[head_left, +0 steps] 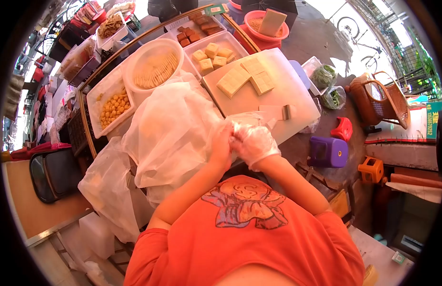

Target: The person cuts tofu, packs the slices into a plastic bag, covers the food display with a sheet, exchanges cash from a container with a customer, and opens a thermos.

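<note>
My right hand point(258, 147) wears a clear plastic glove, and its fingers are closed. Pressed against it is my bare left hand point(223, 145), fingers bent in a pinch. Between and just beyond them spreads a piece of thin clear plastic point(249, 118); whether it is a bag or a glove I cannot tell. Past the hands, a white board point(287, 90) carries slabs of tofu point(234, 81) and a flat scraper point(274, 112) with a metal end. A large translucent plastic sheet point(171, 128) lies bunched left of my left hand.
Behind the sheet stand a round tub of thin pale slices point(156, 66), a tray of yellow balls point(115, 108), a tray of tofu cubes point(216, 55) and brown blocks point(187, 36). At right are a purple stool point(328, 152), a red stool point(342, 128) and a wicker chair point(380, 97).
</note>
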Demonstrator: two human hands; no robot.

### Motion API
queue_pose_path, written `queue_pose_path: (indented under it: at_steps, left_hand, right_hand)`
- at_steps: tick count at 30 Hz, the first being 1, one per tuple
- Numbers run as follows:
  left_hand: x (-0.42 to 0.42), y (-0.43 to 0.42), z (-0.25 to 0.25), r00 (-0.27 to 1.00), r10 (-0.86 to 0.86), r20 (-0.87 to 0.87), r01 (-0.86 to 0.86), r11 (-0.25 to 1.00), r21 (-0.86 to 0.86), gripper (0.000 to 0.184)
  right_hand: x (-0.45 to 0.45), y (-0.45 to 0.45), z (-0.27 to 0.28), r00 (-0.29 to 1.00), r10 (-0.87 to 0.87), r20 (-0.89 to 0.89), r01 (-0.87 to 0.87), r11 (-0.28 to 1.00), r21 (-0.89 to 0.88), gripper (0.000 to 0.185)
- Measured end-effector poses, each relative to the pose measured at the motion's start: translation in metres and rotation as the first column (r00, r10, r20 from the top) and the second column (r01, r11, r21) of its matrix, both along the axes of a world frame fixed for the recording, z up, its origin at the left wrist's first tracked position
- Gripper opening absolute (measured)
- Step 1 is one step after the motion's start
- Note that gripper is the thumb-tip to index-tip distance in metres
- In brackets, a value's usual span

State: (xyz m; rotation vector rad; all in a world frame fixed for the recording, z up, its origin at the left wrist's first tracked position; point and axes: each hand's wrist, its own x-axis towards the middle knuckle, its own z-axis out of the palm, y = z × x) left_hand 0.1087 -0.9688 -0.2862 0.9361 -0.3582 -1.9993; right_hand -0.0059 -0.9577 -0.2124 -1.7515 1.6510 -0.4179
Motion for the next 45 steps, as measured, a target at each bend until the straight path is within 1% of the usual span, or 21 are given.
queue_pose_path:
  at_steps: [1, 3, 5, 6, 7, 8, 10, 12, 14, 15, 17, 18, 21, 22, 23, 24, 27, 31, 33, 37, 45]
  left_hand:
    - [-0.002, -0.001, 0.009, 1.000, -0.014, -0.023, 0.015, 0.998, 0.057, 0.012]
    - [-0.007, 0.000, 0.021, 1.000, -0.023, 0.014, 0.023, 1.000, -0.003, 0.007]
    - [-0.003, -0.005, 0.018, 0.997, -0.056, 0.053, 0.059, 0.998, -0.038, 0.013]
    - [-0.005, -0.007, -0.002, 0.996, 0.055, 0.067, -0.051, 0.997, -0.065, 0.026]
    - [-0.004, -0.008, 0.000, 0.994, 0.048, 0.097, -0.041, 0.996, -0.075, 0.031]
    - [-0.003, -0.009, 0.003, 0.991, 0.039, 0.128, -0.029, 0.996, -0.082, 0.036]
    - [-0.002, -0.007, 0.007, 0.981, 0.005, 0.195, 0.016, 0.994, -0.107, 0.042]
    - [-0.005, -0.005, 0.013, 0.963, -0.032, 0.268, 0.072, 0.987, -0.142, 0.045]
    - [-0.004, 0.001, 0.027, 0.947, -0.029, 0.321, 0.088, 0.982, -0.169, 0.052]
    - [-0.002, 0.003, 0.033, 0.936, -0.024, 0.350, 0.094, 0.978, -0.185, 0.056]
    - [0.001, 0.004, 0.033, 0.931, -0.024, 0.363, 0.115, 0.966, -0.231, 0.057]
    - [0.003, 0.005, 0.033, 0.928, -0.023, 0.371, 0.124, 0.960, -0.251, 0.057]
    - [-0.005, 0.007, 0.029, 0.950, -0.121, 0.290, 0.187, 0.959, -0.213, 0.047]
    - [-0.008, 0.007, 0.028, 0.958, -0.131, 0.256, 0.179, 0.968, -0.174, 0.045]
    - [-0.011, 0.006, 0.026, 0.966, -0.138, 0.220, 0.171, 0.976, -0.138, 0.044]
    - [-0.015, 0.002, 0.026, 0.973, -0.141, 0.182, 0.161, 0.981, -0.104, 0.042]
    - [-0.015, -0.010, 0.031, 0.983, -0.150, 0.107, 0.148, 0.989, 0.026, 0.033]
    - [-0.005, -0.028, 0.039, 1.000, 0.007, 0.030, -0.008, 1.000, 0.019, 0.029]
    - [-0.003, -0.030, 0.056, 0.991, -0.001, 0.130, 0.006, 0.999, -0.035, 0.031]
    - [-0.004, -0.044, 0.096, 0.975, -0.008, 0.223, 0.046, 0.985, -0.169, 0.034]
    - [-0.002, -0.167, 0.153, 0.995, 0.087, 0.040, -0.069, 0.939, -0.338, 0.034]
  right_hand:
    - [0.002, 0.010, -0.002, 0.992, 0.009, -0.124, -0.023, 0.993, -0.116, 0.019]
    - [-0.004, 0.028, -0.004, 0.963, 0.181, -0.199, -0.237, 0.921, -0.310, 0.021]
    - [-0.019, 0.028, 0.004, 0.980, 0.194, 0.037, -0.178, 0.948, -0.266, 0.023]
    - [-0.031, 0.029, -0.004, 0.989, 0.062, 0.137, -0.005, 0.923, -0.385, 0.026]
    - [-0.041, 0.033, -0.004, 0.984, -0.177, -0.009, 0.163, 0.924, -0.347, 0.026]
    - [-0.055, 0.024, -0.023, 0.946, -0.315, 0.071, 0.306, 0.803, -0.511, 0.030]
    - [-0.073, 0.009, -0.079, 0.797, -0.604, -0.004, 0.514, 0.680, -0.523, 0.032]
    - [-0.082, 0.003, -0.096, 0.713, -0.700, -0.045, 0.647, 0.681, -0.342, 0.032]
    - [-0.088, 0.002, -0.105, 0.768, -0.640, -0.020, 0.638, 0.764, 0.093, 0.031]
    - [-0.085, 0.001, -0.104, 0.662, -0.731, 0.166, 0.707, 0.682, 0.187, 0.028]
    - [-0.073, -0.001, -0.101, 0.322, -0.823, 0.467, 0.739, 0.527, 0.419, 0.023]
    - [-0.065, 0.001, -0.084, 0.280, -0.785, 0.553, 0.722, 0.552, 0.417, 0.016]
    - [-0.043, 0.010, -0.057, 0.325, -0.533, 0.781, 0.456, 0.812, 0.363, 0.014]
    - [-0.037, 0.010, -0.029, 0.688, -0.271, 0.674, 0.312, 0.948, 0.064, 0.016]
    - [-0.035, 0.010, -0.008, 0.914, 0.031, 0.405, 0.048, 0.982, -0.185, 0.018]
    - [-0.036, 0.012, -0.007, 0.964, 0.184, -0.192, -0.224, 0.951, -0.214, 0.019]
    - [-0.045, 0.022, 0.000, 0.966, 0.256, -0.030, -0.251, 0.907, -0.339, 0.021]
    - [-0.079, 0.023, 0.011, 0.976, 0.195, 0.095, -0.116, 0.840, -0.530, 0.020]
    - [-0.117, 0.024, 0.004, 0.992, 0.125, -0.024, -0.119, 0.847, -0.518, 0.015]
    - [-0.181, 0.038, -0.017, 0.995, -0.075, 0.072, 0.100, 0.883, -0.459, 0.008]
    - [-0.256, 0.041, -0.044, 0.982, -0.181, 0.042, 0.185, 0.927, -0.326, 0.007]
